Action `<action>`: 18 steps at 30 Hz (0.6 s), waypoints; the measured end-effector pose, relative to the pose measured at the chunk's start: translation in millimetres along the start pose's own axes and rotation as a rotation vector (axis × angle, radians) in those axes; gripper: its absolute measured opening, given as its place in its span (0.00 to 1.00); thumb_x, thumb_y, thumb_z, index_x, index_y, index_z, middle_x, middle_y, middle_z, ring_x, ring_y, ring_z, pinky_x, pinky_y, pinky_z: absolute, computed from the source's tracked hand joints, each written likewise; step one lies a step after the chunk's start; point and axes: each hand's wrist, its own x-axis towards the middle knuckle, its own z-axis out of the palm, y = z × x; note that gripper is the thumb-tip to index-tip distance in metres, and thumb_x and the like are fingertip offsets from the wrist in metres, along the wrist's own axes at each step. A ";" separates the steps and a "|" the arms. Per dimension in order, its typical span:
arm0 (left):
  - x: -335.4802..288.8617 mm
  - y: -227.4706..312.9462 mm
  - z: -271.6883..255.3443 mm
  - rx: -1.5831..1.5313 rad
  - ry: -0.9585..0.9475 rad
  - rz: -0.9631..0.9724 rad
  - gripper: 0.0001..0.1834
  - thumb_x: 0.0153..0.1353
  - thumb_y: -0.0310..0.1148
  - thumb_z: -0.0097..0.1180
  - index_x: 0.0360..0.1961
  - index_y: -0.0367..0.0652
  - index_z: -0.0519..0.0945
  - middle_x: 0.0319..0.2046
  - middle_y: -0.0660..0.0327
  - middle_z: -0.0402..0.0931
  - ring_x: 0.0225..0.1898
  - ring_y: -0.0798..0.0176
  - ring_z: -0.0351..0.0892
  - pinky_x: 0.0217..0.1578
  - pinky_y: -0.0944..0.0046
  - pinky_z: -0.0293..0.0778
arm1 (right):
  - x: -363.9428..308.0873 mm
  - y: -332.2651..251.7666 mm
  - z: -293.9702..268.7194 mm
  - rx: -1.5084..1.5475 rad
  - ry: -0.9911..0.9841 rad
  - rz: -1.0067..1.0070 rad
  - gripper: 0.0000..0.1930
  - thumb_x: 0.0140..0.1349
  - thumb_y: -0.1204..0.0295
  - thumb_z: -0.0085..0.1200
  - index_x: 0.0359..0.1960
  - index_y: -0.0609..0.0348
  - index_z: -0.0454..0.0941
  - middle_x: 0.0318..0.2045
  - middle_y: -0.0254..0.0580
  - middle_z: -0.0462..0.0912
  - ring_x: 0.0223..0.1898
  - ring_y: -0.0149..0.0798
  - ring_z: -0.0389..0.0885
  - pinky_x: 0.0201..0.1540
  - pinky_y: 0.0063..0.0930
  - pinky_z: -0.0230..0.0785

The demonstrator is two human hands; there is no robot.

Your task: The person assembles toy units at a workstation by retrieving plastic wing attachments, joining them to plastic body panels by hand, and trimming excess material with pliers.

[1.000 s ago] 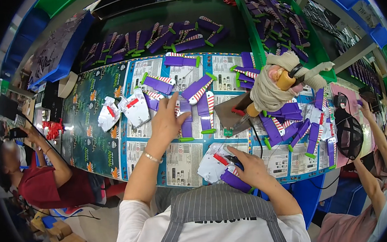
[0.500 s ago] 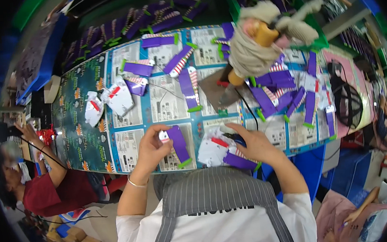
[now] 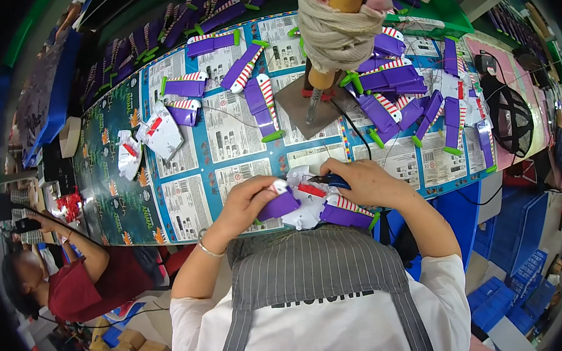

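My left hand (image 3: pixel 247 204) pinches a purple toy wing (image 3: pixel 278 207) with a white and red striped end. It holds the wing against the left side of a white plastic toy shell (image 3: pixel 306 214) with a red strip, near the table's front edge. A second purple wing (image 3: pixel 349 214), striped with green at its tip, sits at the shell's right side. Closed around small pliers (image 3: pixel 336 182) with dark blue handles, my right hand (image 3: pixel 371 183) is above the shell. The pliers' jaws reach over the shell's upper edge; what they grip is too small to tell.
A tool with a cloth-wrapped handle (image 3: pixel 336 36) and metal shaft stands over a brown plate (image 3: pixel 299 114). Purple wings (image 3: pixel 389 81) pile up on the right. Two white shells (image 3: pixel 160 132) lie at left. A green bin (image 3: pixel 437 21) stands behind; a person (image 3: pixel 81 274) sits at left.
My left hand has moved right, bringing its wing up to the white shell. My right hand and the pliers have shifted slightly left over the shell. The whole view has tilted a little.
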 end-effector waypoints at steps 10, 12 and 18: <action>31.4 5.0 -16.4 0.316 -0.305 0.192 0.12 0.51 0.37 0.61 0.35 0.42 0.82 0.27 0.59 0.77 0.29 0.58 0.77 0.32 0.63 0.71 | -0.8 9.6 -3.9 0.101 0.011 -0.016 0.24 0.55 0.70 0.54 0.53 0.46 0.61 0.32 0.51 0.80 0.36 0.53 0.79 0.39 0.44 0.67; 33.6 9.1 -17.7 0.288 -0.312 0.225 0.13 0.49 0.38 0.62 0.34 0.42 0.82 0.26 0.59 0.76 0.29 0.58 0.76 0.31 0.63 0.71 | 0.7 13.0 -0.9 0.064 0.011 -0.038 0.24 0.54 0.70 0.55 0.54 0.46 0.63 0.34 0.50 0.80 0.37 0.52 0.79 0.39 0.44 0.68; 36.8 15.8 -17.8 0.449 -0.315 0.269 0.14 0.50 0.40 0.61 0.34 0.44 0.82 0.25 0.59 0.75 0.28 0.57 0.75 0.31 0.63 0.71 | 0.4 21.2 8.4 0.048 0.128 -0.167 0.19 0.54 0.69 0.55 0.49 0.48 0.69 0.35 0.46 0.80 0.37 0.50 0.79 0.39 0.44 0.69</action>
